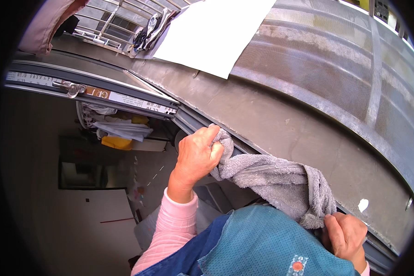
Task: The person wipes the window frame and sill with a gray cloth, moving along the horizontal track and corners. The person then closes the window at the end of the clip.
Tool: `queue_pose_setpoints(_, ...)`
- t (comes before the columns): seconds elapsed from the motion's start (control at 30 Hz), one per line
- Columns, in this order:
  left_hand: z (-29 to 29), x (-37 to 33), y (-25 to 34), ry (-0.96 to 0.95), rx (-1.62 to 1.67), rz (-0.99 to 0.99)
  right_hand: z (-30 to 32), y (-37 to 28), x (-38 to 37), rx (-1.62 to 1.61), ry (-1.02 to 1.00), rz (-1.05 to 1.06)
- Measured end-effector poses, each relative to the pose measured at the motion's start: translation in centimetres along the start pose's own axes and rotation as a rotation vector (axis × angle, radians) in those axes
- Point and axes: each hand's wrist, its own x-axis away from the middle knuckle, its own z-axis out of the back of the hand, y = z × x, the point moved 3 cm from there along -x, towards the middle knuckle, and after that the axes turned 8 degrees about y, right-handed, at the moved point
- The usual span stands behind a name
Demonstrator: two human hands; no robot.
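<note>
Grey terry cloth (273,179), in the head view, stretches between the two hands, its middle loosely twisted and folded over. The left hand (195,154) is curled into a fist around one end, a bunched knob of cloth showing beyond the thumb. The right hand (347,234) has its thumb and fingers closed on the other end, low down; some of its fingers are hidden.

Behind and beneath the gripped cloth runs a dark window track (244,145); whether the cloth touches it I cannot tell. Just beyond the grip lies a grey ledge (262,122), with a white fleck (363,205) above the right hand. Farther out, past the ledge, is a ribbed translucent panel (317,60), and a white sheet (211,32) overlaps its edge.

Up and to the left of the left fist is a window sash (37,79) with a metal handle (71,88). Below that sash, a yellow item (117,142) sits among piled fabrics. Nearest the body, below the cloth, is a teal garment (257,239), with a pink sleeve (172,221) behind the left wrist.
</note>
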Motion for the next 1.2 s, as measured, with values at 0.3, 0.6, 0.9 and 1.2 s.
queue_pose_setpoints(0.3, 1.0, -2.9, -8.2, 0.028, -0.434, 0.037, 0.1, 0.2, 0.3, 0.008, 0.013, -0.001)
queue_pose_setpoints(0.6, 0.4, -4.2, -10.5, -0.025, -0.519, 0.151, 0.0, 0.0, 0.1, 0.015, -0.006, 0.005)
queue_pose_setpoints(0.9, -0.5, -0.4, -1.8, 0.037, -0.112, -0.007, -0.2, -0.4, 0.2, 0.027, -0.033, 0.039)
queue_pose_setpoints(1.2, -2.0, 3.6, 9.7, -0.002, 0.322, -0.331, 0.2, -0.8, 0.0, 0.083, 0.013, 0.095)
